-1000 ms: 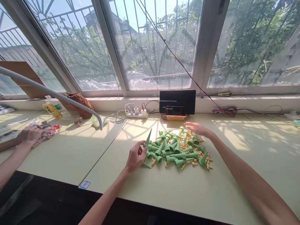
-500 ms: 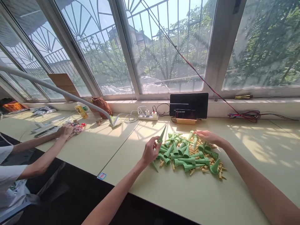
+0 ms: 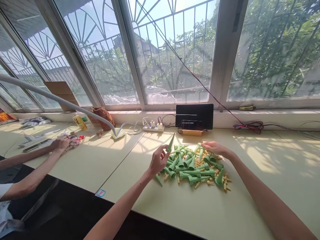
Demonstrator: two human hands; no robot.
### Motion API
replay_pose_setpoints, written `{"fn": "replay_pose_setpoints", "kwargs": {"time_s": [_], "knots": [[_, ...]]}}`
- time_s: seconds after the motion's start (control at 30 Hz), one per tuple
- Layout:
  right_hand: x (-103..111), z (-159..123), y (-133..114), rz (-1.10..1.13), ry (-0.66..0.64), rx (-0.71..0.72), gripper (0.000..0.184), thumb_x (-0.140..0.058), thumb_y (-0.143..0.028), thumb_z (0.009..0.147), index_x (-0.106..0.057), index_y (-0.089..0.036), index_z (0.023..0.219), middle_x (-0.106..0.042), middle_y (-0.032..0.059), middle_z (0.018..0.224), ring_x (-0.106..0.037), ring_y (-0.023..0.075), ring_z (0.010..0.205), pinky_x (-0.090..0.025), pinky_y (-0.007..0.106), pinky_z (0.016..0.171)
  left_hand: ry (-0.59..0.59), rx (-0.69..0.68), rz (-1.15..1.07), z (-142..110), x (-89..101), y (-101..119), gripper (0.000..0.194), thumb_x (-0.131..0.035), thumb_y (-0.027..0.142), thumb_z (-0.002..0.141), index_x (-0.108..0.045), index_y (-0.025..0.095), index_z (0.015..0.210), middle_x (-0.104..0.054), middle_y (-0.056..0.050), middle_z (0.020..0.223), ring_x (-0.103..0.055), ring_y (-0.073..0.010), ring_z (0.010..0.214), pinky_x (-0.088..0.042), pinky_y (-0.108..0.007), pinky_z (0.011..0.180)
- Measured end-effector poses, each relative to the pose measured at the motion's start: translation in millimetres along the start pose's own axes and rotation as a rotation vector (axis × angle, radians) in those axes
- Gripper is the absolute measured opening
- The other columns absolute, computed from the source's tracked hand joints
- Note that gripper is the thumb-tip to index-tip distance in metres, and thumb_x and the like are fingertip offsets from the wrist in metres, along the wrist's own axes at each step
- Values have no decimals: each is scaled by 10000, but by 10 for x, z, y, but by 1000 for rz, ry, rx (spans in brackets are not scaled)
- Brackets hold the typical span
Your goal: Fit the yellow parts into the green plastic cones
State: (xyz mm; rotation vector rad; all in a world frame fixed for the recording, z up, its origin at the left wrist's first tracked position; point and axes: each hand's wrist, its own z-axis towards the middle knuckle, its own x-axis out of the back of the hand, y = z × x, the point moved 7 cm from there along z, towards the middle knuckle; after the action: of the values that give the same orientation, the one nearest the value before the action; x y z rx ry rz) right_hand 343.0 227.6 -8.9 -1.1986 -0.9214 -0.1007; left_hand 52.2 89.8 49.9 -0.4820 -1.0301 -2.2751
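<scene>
My left hand [image 3: 158, 160] is closed on a green plastic cone spike [image 3: 170, 142], its point upward, above the left edge of a pile. The pile mixes green cone spikes [image 3: 191, 163] with small yellow plastic pegs [image 3: 226, 180]. At the pile's far right side is my right hand [image 3: 216, 148], fingers stretched out with the tips beside or touching green spikes there. Whether those fingertips press on a piece is hard to see. One loose green spike [image 3: 159, 180] lies below my left hand.
A tablet [image 3: 194, 116] stands behind the pile, near a power strip [image 3: 153, 128]. Bundled cables [image 3: 250, 126] lie at the back right. To the left, another person's hands [image 3: 61, 143] work over small items, with a bottle [image 3: 80, 122] and a grey lamp arm [image 3: 62, 100] nearby.
The camera view has turned slightly right, shifting everything leftward. Both my hands keep nearly the same places at the pile, with the green spike still in my left hand.
</scene>
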Motion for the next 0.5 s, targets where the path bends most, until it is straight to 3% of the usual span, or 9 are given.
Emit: {"fn": "replay_pose_setpoints", "kwargs": {"time_s": [0.1, 0.27, 0.4, 0.5], "knots": [[8, 6, 11, 5, 7, 27, 669, -451, -716, 848, -692, -204, 1204, -622, 90, 1326, -536, 313, 1253, -404, 403, 1073, 1, 13, -62, 143, -63, 1, 264, -561, 300, 906, -582, 160, 1128, -668, -97, 1003, -593, -104, 645, -475, -189, 471], [35, -7, -16, 38, 11, 42, 689, -467, -729, 828, -707, -187, 1179, -684, 103, 1216, -629, 307, 1097, -476, 408, 989, 6, 123, -249, 353, -218, -30, 277, -585, 337, 889, -583, 164, 1105, -633, -97, 1063, -574, -84, 624, -500, -197, 484], [81, -46, -86, 39, 37, 39, 617, -506, -661, 844, -696, -185, 1189, -673, 101, 1238, -623, 296, 1111, -471, 410, 991, -29, 256, -482, 341, -367, -77, 310, -624, 380, 866, -576, 163, 1082, -601, -48, 907, -528, -64, 538, -438, -177, 422], [92, -71, -133, 39, 46, 24, 554, -510, -607, 867, -697, -190, 1181, -673, 90, 1238, -634, 289, 1097, -477, 408, 986, -49, 318, -566, 262, -409, -115, 332, -652, 393, 848, -578, 159, 1072, -579, -44, 918, -500, -45, 478, -410, -184, 380]]}}
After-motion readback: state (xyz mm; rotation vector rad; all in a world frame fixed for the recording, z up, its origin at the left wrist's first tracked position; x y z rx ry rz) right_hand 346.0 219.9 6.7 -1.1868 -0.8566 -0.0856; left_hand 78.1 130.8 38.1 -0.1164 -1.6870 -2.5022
